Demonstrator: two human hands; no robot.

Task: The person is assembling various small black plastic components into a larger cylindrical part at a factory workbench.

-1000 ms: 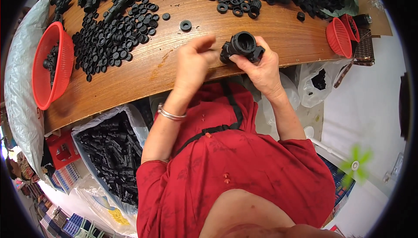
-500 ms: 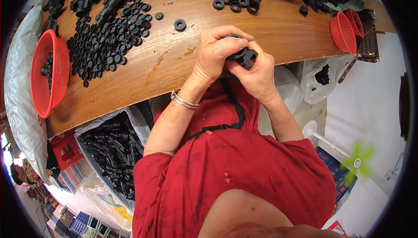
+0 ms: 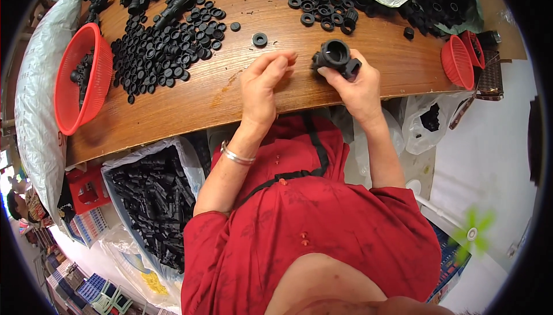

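My right hand (image 3: 363,87) grips a black scope-like tube (image 3: 334,58) over the front of the wooden table (image 3: 190,99). The tube's wide round mouth tilts upward, and a squared bracket sticks out at its side by my fingers. My left hand (image 3: 259,90), with a bracelet at the wrist, is raised to the left of the tube and apart from it. Its fingers stretch to the right, and nothing shows in them. Beyond my left hand a single black ring (image 3: 260,39) lies on the table. Several small black caps (image 3: 161,53) spread out to its left.
More black rings (image 3: 328,9) are heaped at the back. Longer scope-like parts (image 3: 178,4) lie at the far left. Red baskets (image 3: 64,93) (image 3: 456,64) stand at both ends. Below the table's left edge sits a lined bin of black parts (image 3: 155,194). A green-bladed fan (image 3: 472,233) stands at right.
My left hand has let go of the black tube and moved left. My right hand still holds it, now turned so its round mouth shows. The view has shifted slightly.
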